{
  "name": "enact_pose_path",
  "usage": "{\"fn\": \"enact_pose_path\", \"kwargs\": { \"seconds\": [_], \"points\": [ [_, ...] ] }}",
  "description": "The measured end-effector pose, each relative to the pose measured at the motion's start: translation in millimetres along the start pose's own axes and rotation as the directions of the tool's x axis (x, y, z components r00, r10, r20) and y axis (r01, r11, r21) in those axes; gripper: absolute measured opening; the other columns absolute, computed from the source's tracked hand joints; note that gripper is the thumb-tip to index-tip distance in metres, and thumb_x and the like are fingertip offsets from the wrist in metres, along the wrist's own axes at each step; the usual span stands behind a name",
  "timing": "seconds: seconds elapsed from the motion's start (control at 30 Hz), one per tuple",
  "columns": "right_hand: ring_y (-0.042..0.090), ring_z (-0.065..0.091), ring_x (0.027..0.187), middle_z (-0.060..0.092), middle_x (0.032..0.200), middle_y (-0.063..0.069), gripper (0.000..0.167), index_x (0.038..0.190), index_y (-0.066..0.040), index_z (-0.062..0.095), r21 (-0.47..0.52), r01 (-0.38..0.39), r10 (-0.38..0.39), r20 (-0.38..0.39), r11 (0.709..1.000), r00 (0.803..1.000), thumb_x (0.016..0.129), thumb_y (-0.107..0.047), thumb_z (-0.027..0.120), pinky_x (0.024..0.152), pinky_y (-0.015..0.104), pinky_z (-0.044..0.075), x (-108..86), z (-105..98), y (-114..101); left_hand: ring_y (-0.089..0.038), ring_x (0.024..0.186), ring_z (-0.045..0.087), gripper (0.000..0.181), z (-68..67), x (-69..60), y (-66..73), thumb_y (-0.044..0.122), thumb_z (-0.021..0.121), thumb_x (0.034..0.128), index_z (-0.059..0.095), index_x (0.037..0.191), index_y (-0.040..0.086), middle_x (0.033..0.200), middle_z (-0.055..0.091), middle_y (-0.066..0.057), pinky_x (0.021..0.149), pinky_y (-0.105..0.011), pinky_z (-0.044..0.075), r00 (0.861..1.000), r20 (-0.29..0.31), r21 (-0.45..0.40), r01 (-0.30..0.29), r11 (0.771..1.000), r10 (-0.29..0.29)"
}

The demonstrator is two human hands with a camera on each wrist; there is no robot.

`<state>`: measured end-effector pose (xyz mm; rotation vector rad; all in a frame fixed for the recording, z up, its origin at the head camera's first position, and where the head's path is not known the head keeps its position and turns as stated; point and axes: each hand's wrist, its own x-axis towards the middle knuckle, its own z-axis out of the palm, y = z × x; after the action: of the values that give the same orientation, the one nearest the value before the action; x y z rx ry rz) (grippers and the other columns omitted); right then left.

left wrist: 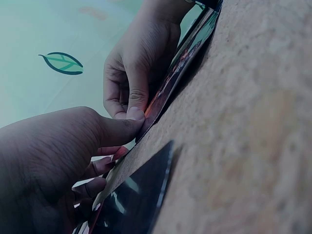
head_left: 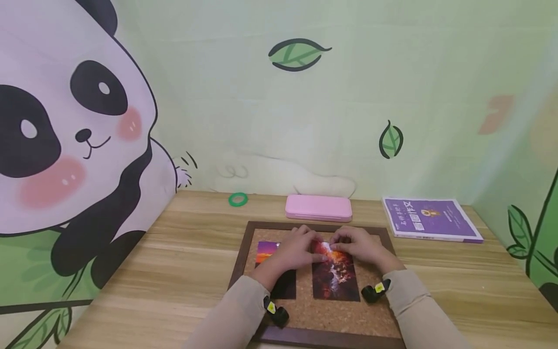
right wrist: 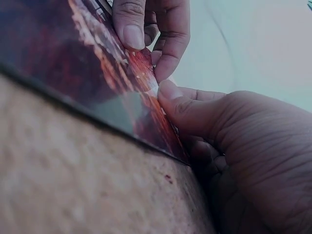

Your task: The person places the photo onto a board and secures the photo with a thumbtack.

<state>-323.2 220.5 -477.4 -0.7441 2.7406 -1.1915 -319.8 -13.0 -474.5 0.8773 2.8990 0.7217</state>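
Note:
A dark red and orange photo print (head_left: pixel 334 283) lies on a cork board (head_left: pixel 331 317) with a brown frame. At its upper left, my left hand (head_left: pixel 296 249) pinches the top edge, the thumb over the picture. My right hand (head_left: pixel 358 244) pinches the same edge further right; the right wrist view shows its thumb on the print (right wrist: pixel 109 78) and its fingers behind. The thumbs are close together. A pale, shiny patch shows between them, too unclear to name. Beside it, a second print (head_left: pixel 265 249) with a purple and orange sky is partly hidden under my left hand and forearm.
Behind the board lie a pink case (head_left: pixel 318 207) and a green ring (head_left: pixel 238 199), which looks like a tape roll. A purple book (head_left: pixel 431 219) is at the back right. The wooden table (head_left: pixel 174 271) meets a green wall cloth (head_left: pixel 244 121) with a printed panda.

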Motion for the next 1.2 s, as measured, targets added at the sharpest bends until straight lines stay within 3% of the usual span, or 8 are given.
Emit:
{"fn": "enact_pose_path", "kwargs": {
  "seconds": [0.33, 0.73, 1.2],
  "points": [
    [0.015, 0.057, 0.081, 0.064, 0.087, -0.002, 0.007, 0.094, -0.013, 0.07, -0.019, -0.012, 0.011, -0.016, 1.0, 1.0, 0.096, -0.02, 0.07, 0.074, 0.035, 0.046, 1.8, -0.3, -3.1, -0.016, 0.099, 0.047, 0.05, -2.0, -0.8, 1.0, 0.052, 0.075, 0.0857, 0.067, 0.124, 0.021, 0.117, 0.056, 0.001, 0.084, -0.034, 0.044, 1.0, 0.003, -0.02, 0.009, 1.0, -0.008],
    [0.017, 0.057, 0.081, 0.064, 0.086, -0.001, 0.006, 0.092, -0.014, 0.071, -0.043, -0.104, 0.103, -0.023, 0.994, 0.994, 0.094, -0.019, 0.072, 0.075, 0.036, 0.047, 4.0, 1.8, -5.1, -0.017, 0.101, 0.047, 0.049, -2.6, -1.6, 2.1, 0.05, 0.075, 0.0866, 0.067, 0.125, 0.02, 0.118, 0.056, 0.0, 0.087, -0.035, 0.044, 1.0, 0.012, -0.028, 0.01, 1.0, -0.01],
    [0.018, 0.056, 0.079, 0.062, 0.083, 0.0, 0.007, 0.09, -0.011, 0.07, -0.037, -0.138, 0.137, -0.031, 0.99, 0.99, 0.095, -0.015, 0.069, 0.072, 0.036, 0.046, 5.2, 2.4, -11.6, -0.016, 0.1, 0.047, 0.049, -2.5, -1.6, 1.1, 0.05, 0.075, 0.0863, 0.067, 0.124, 0.021, 0.117, 0.055, 0.001, 0.085, -0.034, 0.044, 1.0, 0.013, -0.039, 0.009, 0.999, -0.009]
  ]
}}
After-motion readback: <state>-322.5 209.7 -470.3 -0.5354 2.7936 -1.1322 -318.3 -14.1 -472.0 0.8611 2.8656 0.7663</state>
